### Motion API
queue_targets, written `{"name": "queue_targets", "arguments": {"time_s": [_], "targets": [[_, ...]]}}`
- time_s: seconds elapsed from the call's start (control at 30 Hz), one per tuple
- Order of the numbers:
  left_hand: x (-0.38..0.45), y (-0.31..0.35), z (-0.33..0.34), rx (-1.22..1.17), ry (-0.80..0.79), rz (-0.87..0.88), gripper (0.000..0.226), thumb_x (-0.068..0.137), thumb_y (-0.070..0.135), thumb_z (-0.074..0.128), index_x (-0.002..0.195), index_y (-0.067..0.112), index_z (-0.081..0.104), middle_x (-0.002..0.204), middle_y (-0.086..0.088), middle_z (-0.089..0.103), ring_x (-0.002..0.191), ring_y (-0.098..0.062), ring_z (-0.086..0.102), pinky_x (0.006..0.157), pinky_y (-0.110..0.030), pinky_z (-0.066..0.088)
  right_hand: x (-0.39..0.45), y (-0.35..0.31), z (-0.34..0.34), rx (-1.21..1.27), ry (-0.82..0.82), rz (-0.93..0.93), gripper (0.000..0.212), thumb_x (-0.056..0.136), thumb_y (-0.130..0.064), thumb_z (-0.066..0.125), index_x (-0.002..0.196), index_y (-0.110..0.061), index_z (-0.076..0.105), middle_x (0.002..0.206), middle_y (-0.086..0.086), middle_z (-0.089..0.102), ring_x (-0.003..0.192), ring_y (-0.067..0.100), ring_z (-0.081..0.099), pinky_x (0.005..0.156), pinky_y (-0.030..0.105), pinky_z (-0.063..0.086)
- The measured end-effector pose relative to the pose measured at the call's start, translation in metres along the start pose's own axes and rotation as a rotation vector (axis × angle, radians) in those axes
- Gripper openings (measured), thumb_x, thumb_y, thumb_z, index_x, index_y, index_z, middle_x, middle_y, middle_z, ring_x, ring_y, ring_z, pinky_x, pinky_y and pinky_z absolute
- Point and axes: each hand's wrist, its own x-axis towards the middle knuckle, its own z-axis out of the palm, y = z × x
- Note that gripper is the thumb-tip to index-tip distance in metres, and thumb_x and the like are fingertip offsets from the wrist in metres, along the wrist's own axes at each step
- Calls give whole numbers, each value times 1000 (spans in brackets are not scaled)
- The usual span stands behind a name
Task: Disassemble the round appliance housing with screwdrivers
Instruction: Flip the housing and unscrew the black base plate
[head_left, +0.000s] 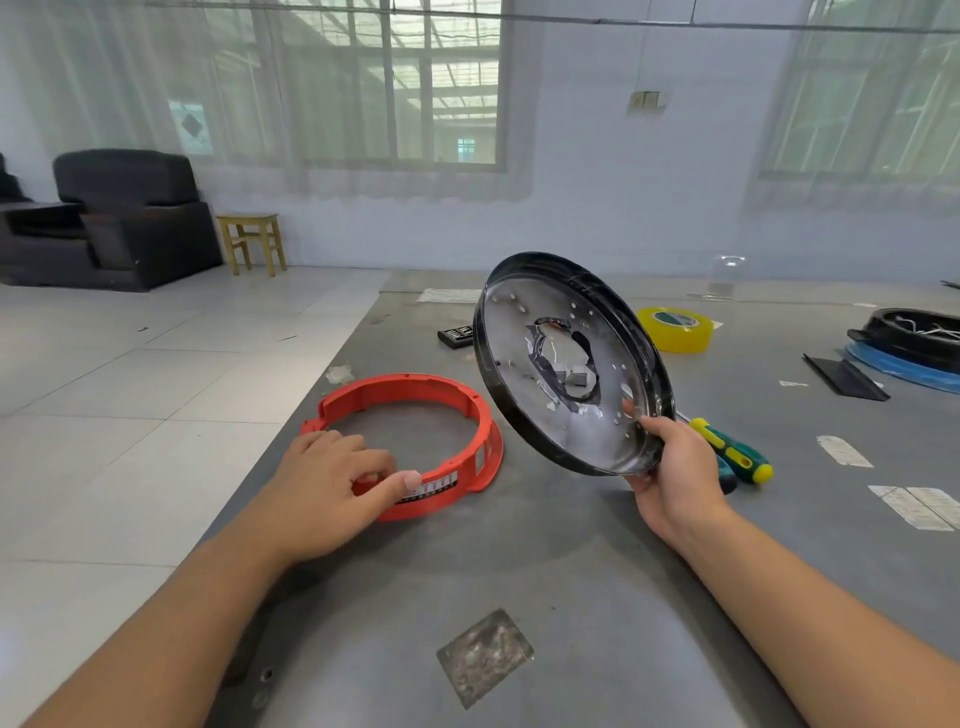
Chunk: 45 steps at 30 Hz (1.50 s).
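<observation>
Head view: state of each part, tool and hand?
red ring: separated, flat on table, left hand gripping its near rim
black round pan: lifted, tilted, held at rim by right hand
screwdriver: lying on table, unused
yellow tape roll: flat on table

The grey table (519, 571) carried a red plastic ring (415, 410) near its left edge, a yellow tape roll (675, 328) farther back, and two green-and-yellow screwdrivers (735, 452) lying side by side — paper slips (914, 506) sat at the right, a black remote (456, 335) behind the ring.
</observation>
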Motion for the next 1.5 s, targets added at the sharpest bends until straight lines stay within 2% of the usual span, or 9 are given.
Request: {"name": "queue_targets", "arguments": {"time_s": [0.13, 0.4, 0.5, 0.6, 0.7, 0.97, 1.13, 1.3, 1.5], "targets": [[-5, -9, -4, -13, 60, -33, 66, 82, 90, 22, 57, 34, 46, 66, 8, 48, 71, -6, 47, 69, -18, 27, 2, 1, 0, -21, 4, -17, 28, 98, -6, 51, 110, -11, 76, 99, 4, 80, 74, 15, 75, 58, 29, 57], [-9, -25, -15, -75, 27, -120, 45, 75, 60, 28, 58, 26, 52, 67, 5, 57, 80, -13, 50, 70, -26, 34, 5, 6, 1, -108, 4, -41, 26, 100, -10, 52, 115, -14, 73, 103, 3, 80, 81, 14, 76, 65, 33, 58], [-10, -14, -13, -203, 93, -97, 12, 84, 41, 53, 82, 40, 65, 98, 20, 64, 102, -7, 52, 89, -27, 38, 3, 7, 3, -145, -3, -52, 25, 102, -9, 51, 115, -17, 71, 97, 4, 80, 77, 16, 76, 59, 32, 60], [-6, 15, -5, -241, 283, -18, 19, 94, 23, 61, 108, 33, 69, 116, 15, 62, 118, -5, 49, 101, -27, 36, 1, 6, 4, -208, 22, -84, 27, 102, -11, 50, 114, -25, 69, 96, 1, 79, 79, 16, 75, 60, 32, 59], [-4, 43, 3, -162, 266, 63, 24, 94, 34, 59, 112, 25, 72, 118, 8, 66, 117, -15, 57, 100, -33, 45, -2, 4, -2, -365, 62, -192, 21, 100, -16, 52, 108, -30, 65, 101, 0, 74, 92, 22, 70, 74, 41, 60], [-3, 74, 12, -85, 305, 137, 24, 94, 25, 74, 117, 19, 73, 122, 1, 67, 123, -24, 60, 105, -42, 49, -17, -29, -15, -766, 148, -684, 15, 101, -22, 56, 112, -26, 46, 87, -13, 60, 75, 5, 59, 60, 22, 43], [9, 94, 0, -708, 313, -41, 23, 100, 22, 70, 121, 32, 70, 123, 16, 72, 117, 2, 64, 103, -20, 49, -20, -36, -21, -1159, 85, -1042, 19, 104, -20, 47, 121, -22, 39, 92, 13, 69, 75, 45, 62, 62, 46, 46], [20, 113, -17, -1819, 150, -289, 53, 93, 34, 69, 142, 20, 55, 127, -11, 76, 112, -35, 75, 92, -38, 63, -13, -39, -38, -1359, 46, -1379, 40, 82, -5, 65, 118, -15, 49, 84, 15, 67, 69, 42, 62, 58, 39, 44], [9, 118, -2, -1932, 29, -320, 57, 88, 26, 73, 141, 9, 57, 126, -18, 75, 107, -32, 77, 85, -35, 64, -18, -41, -62, -1547, -178, -1448, 36, 72, -13, 50, 107, -20, 60, 98, -10, 53, 79, 25, 51, 67, 35, 37]]}}
